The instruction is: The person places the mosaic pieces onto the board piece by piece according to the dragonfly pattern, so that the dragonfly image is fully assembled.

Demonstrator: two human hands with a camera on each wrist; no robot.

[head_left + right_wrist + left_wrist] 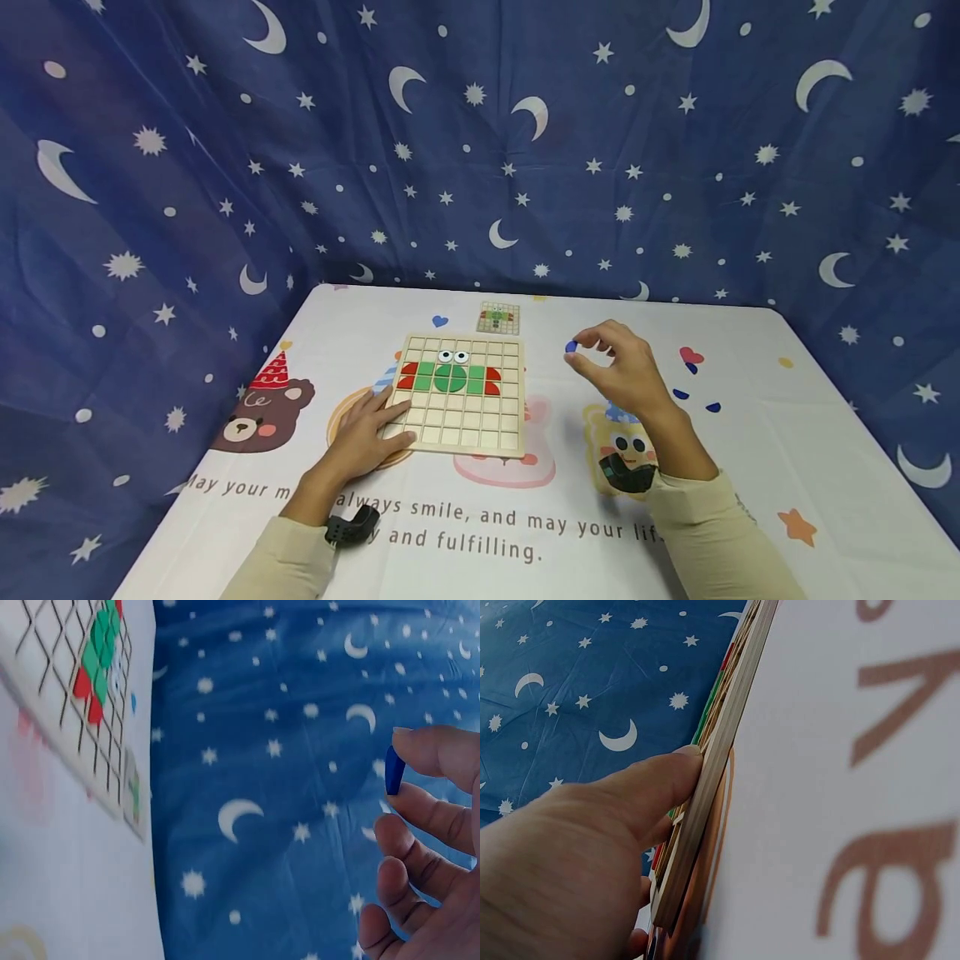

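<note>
A wooden grid board lies on the table with green squares, a green circle of quarter pieces, red pieces at both sides and two eye pieces. My left hand rests on its lower left corner, fingers spread, thumb on the edge. To the right of the board, raised above the table, my right hand pinches a small blue piece between thumb and index finger. Its other fingers are loosely bent.
Behind the board lies a small pattern card with a similar figure. Several blue half-round pieces are scattered right of my right hand. A printed white cloth covers the table; a blue starry curtain hangs behind and at the sides.
</note>
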